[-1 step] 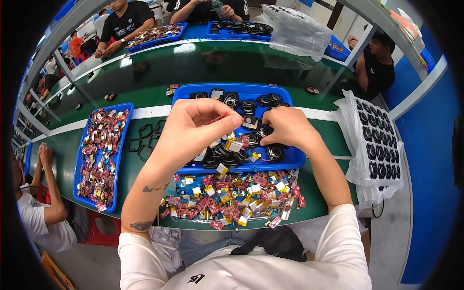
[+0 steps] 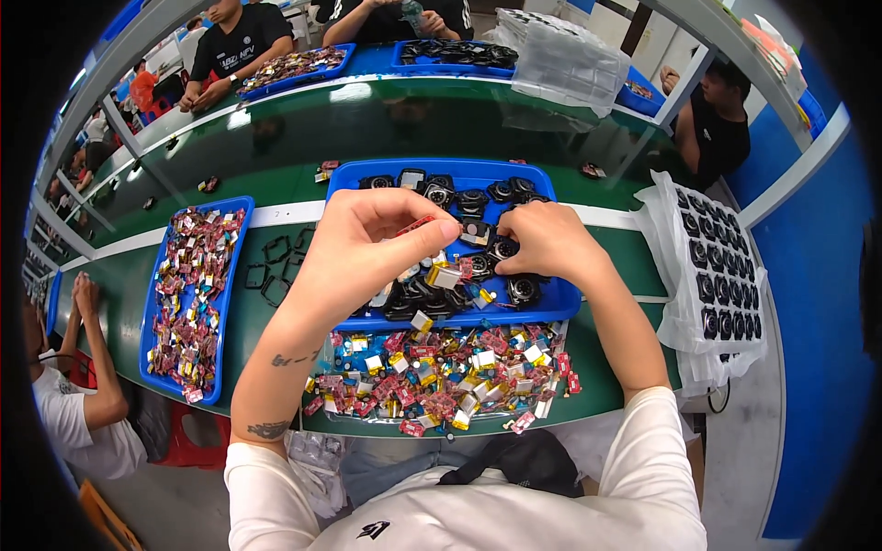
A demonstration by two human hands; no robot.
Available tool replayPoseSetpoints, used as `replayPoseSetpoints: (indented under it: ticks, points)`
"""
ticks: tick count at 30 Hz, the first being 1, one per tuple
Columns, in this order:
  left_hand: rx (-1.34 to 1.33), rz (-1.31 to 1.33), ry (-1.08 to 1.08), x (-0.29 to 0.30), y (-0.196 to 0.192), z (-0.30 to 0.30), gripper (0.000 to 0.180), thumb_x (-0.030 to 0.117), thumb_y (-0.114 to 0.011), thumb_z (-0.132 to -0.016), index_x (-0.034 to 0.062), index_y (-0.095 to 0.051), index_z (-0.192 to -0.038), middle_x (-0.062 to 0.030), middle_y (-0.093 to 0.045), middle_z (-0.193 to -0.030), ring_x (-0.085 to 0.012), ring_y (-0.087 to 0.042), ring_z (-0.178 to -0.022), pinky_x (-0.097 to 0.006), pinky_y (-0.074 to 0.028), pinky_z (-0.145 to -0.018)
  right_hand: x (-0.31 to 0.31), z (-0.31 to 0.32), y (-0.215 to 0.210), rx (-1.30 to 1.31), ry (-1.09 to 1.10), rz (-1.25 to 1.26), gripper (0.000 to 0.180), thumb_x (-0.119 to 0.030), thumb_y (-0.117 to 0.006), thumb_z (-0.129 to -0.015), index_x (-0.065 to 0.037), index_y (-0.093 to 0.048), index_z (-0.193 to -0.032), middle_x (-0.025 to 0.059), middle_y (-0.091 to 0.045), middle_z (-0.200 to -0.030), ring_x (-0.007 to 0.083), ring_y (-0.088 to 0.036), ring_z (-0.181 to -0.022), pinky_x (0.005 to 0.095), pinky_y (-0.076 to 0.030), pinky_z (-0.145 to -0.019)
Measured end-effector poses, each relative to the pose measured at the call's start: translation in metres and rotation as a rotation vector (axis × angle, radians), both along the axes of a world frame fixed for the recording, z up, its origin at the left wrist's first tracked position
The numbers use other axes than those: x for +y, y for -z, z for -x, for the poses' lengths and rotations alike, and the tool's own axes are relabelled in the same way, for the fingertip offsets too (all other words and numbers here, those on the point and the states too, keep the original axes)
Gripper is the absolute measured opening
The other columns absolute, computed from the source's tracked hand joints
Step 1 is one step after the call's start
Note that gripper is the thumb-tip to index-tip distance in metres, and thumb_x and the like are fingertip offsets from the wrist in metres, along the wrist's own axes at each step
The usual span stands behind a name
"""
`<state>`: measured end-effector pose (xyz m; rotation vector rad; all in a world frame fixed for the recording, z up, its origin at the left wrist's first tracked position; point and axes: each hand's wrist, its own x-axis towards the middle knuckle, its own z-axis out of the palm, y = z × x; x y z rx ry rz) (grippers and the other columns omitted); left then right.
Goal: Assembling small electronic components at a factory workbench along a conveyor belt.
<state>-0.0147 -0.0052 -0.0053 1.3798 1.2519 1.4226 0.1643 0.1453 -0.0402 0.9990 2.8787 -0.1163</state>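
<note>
Over the front blue tray (image 2: 441, 321), my left hand (image 2: 358, 253) pinches a small red circuit board (image 2: 418, 224) between thumb and fingertips. Just under that hand is a silver-and-yellow battery cell (image 2: 445, 276); whether it is wired to the pinched board I cannot tell. My right hand (image 2: 554, 241) is curled, its thumb and fingers closed round a black watch case (image 2: 503, 249) at the tray's middle right. More black watch cases (image 2: 440, 190) lie in the tray, and part of it is hidden behind my hands.
Circuit boards with batteries (image 2: 459, 381) are heaped between me and the tray. Left stands a long blue tray (image 2: 220, 367) of similar boards, beside black frames (image 2: 276, 289). Stacked foam trays (image 2: 717, 266) of watch cases stand right. Co-workers sit across and at left.
</note>
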Motion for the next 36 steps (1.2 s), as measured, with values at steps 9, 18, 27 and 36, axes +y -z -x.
replayPoseSetpoints:
  ticks: [9,18,27,36]
  points:
    - [-0.009,-0.075,-0.047,0.001,0.007,0.001,0.013,0.011,-0.069,-0.081,-0.0010,-0.067,-0.084,-0.0005,-0.063,-0.076,-0.0033,-0.054,-0.068,-0.018,-0.042,-0.060,-0.007,0.006,-0.011,0.751,-0.037,0.905,0.026,-0.004,-0.053,-0.081,-0.001,-0.065,-0.104,0.0023,-0.064,-0.083,0.0086,-0.059,-0.073,0.0223,-0.049,-0.065]
    - [0.177,-0.061,-0.155,0.001,0.006,-0.002,0.014,0.013,-0.068,-0.078,-0.0016,-0.068,-0.080,-0.0002,-0.061,-0.065,-0.0034,-0.052,-0.060,-0.019,-0.040,-0.055,-0.032,0.013,-0.015,0.975,-0.052,1.072,0.029,-0.002,-0.056,-0.085,0.001,-0.056,-0.114,0.0062,-0.063,-0.093,0.0102,-0.061,-0.079,0.0237,-0.056,-0.066]
    - [0.437,-0.085,-0.252,0.002,0.008,-0.008,0.015,0.012,-0.068,-0.075,-0.0030,-0.068,-0.077,-0.0049,-0.062,-0.061,-0.0066,-0.052,-0.056,-0.022,-0.041,-0.053,-0.046,0.011,-0.012,0.970,-0.141,1.089,0.036,0.002,-0.062,-0.081,0.004,-0.055,-0.116,0.0089,-0.064,-0.096,0.0115,-0.062,-0.083,0.0252,-0.055,-0.072]
    - [0.521,-0.107,-0.282,0.003,0.012,-0.013,0.015,0.012,-0.067,-0.074,-0.0027,-0.068,-0.077,-0.0085,-0.063,-0.062,-0.0099,-0.055,-0.054,-0.024,-0.043,-0.052,-0.050,0.012,-0.004,0.996,-0.207,0.948,0.033,-0.004,-0.058,-0.083,0.006,-0.056,-0.114,0.0065,-0.064,-0.084,0.0078,-0.059,-0.072,0.0238,-0.050,-0.065]
